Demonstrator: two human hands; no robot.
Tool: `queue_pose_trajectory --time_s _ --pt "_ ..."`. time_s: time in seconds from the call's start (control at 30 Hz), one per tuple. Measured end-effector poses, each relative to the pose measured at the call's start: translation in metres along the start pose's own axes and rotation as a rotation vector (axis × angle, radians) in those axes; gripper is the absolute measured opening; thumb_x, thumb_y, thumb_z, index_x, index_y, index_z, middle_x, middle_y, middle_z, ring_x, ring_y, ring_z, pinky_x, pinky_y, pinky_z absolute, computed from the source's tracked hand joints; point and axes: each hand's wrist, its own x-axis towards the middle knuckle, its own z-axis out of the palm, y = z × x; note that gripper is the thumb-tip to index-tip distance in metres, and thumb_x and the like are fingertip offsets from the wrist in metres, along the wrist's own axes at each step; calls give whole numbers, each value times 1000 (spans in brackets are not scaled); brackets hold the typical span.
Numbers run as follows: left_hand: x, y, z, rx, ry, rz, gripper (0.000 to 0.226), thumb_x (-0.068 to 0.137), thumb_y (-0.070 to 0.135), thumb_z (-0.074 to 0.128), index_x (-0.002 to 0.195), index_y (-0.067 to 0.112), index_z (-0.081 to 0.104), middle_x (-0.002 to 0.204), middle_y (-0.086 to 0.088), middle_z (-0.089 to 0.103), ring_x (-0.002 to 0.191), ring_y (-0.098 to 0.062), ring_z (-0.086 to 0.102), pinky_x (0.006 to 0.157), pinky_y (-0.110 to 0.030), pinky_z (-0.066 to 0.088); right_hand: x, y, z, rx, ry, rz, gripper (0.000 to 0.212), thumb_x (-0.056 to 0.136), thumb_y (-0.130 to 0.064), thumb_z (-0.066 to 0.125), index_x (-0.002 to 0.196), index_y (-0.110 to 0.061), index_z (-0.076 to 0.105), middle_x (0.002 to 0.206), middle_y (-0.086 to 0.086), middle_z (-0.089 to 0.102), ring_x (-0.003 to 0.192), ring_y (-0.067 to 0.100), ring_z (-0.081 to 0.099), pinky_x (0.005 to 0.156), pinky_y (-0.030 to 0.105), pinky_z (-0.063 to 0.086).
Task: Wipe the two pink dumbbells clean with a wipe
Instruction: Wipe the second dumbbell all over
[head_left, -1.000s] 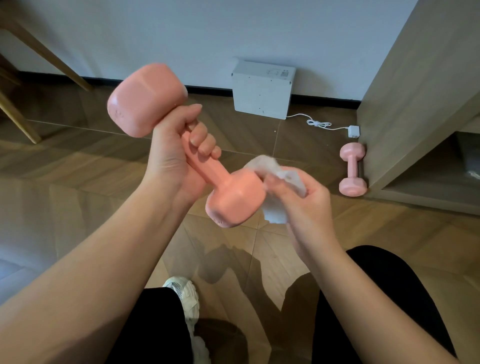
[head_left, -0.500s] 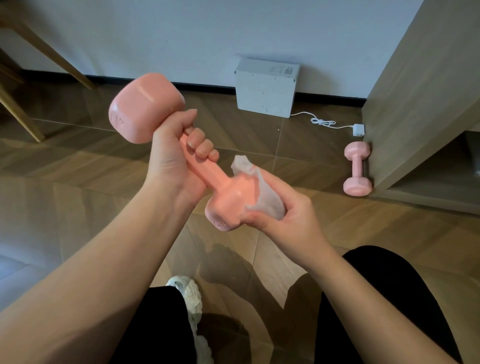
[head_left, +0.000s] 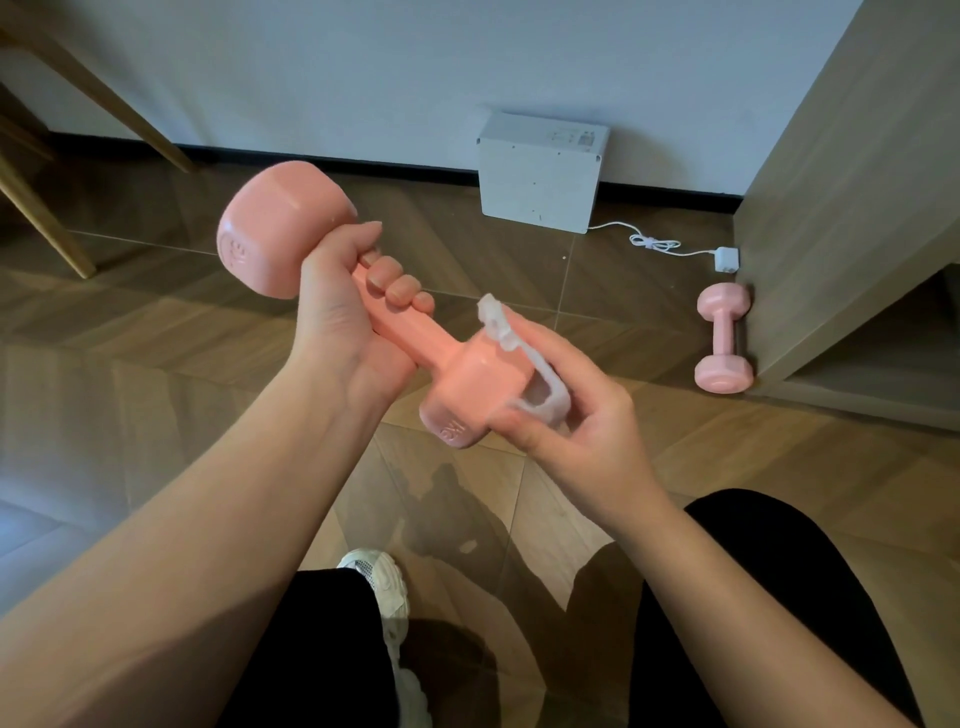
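My left hand (head_left: 343, 322) grips the handle of a pink dumbbell (head_left: 280, 234), held tilted in the air, its far head up left and its near head down right. My right hand (head_left: 576, 410) presses a crumpled white wipe (head_left: 540, 384) against the right side of the near head, fingers curled around it. A second pink dumbbell (head_left: 723, 338) lies on the wooden floor at the right, against the base of a wooden cabinet.
A white box (head_left: 540, 171) stands against the wall, with a white cable and plug (head_left: 726, 259) trailing right. The wooden cabinet (head_left: 852, 208) fills the right side. Wooden furniture legs (head_left: 47, 228) stand at the far left. My dark-trousered knees and a white shoe (head_left: 384, 597) are below.
The dumbbell has dropped slightly lower. My right hand has slid the wipe from the top of the near head round to its right side and underside.
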Motion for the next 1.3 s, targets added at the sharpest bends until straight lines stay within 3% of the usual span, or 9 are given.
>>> queue_pose_trajectory --time_s 0.27,0.37,0.47,0.53,0.67,0.83,1.0,1.17,1.3 --pt "2 -4 1 0 -81 -10 32 89 19 58 62 18 41 51 6 35 42 -10 35 47 -21 38 1 -3 4 39 57 78 75 65 -42 84 131 -33 50 125 -18 56 119 12 54 86 27 54" --pt "0 -2 4 1 -282 -16 31 87 20 60 59 17 47 59 4 50 52 -12 51 55 -24 46 4 -6 -2 308 68 200 65 62 -37 82 122 -24 59 110 -10 65 103 10 63 76 24 54" --pt "-6 1 9 111 -464 25 32 77 27 64 51 17 49 72 2 64 71 -17 65 68 -30 53 6 -11 -7 645 -83 342 71 58 -52 86 116 -17 63 103 3 65 94 15 63 76 29 55" --pt "-11 0 13 95 -500 2 34 81 25 59 50 18 45 56 5 54 55 -13 58 60 -27 50 5 -14 -8 755 -133 369 71 58 -56 85 115 -19 65 106 4 65 98 16 63 80 32 55" --pt "-12 0 18 31 -346 -15 44 90 18 48 50 22 31 41 8 26 37 -10 24 42 -24 31 4 -17 -4 646 -96 365 80 56 -57 85 119 -15 58 107 7 64 100 20 62 83 33 55" --pt "-14 5 11 -9 -240 2 42 88 19 49 49 23 33 42 8 25 37 -11 22 42 -23 29 3 -20 -3 496 27 228 43 66 -53 77 103 -33 72 97 -7 71 99 12 67 80 26 54" --pt "-11 8 7 -21 -179 -3 40 87 20 50 51 23 33 44 9 23 38 -11 22 43 -22 29 5 -21 2 326 -37 248 54 68 -69 66 100 -26 70 92 -4 68 87 13 64 74 24 52" --pt "-7 8 1 -30 -101 -4 38 85 19 53 54 24 32 47 8 23 40 -11 21 45 -21 29 5 -18 1 262 131 71 31 83 -43 69 112 -31 71 106 -9 72 99 8 66 75 20 53" --pt "-5 5 1 -11 -52 10 38 86 19 53 55 23 32 48 7 23 40 -12 22 45 -21 30 9 -16 5 157 -34 165 21 99 -31 46 107 -25 64 86 -16 64 81 0 59 69 14 47"
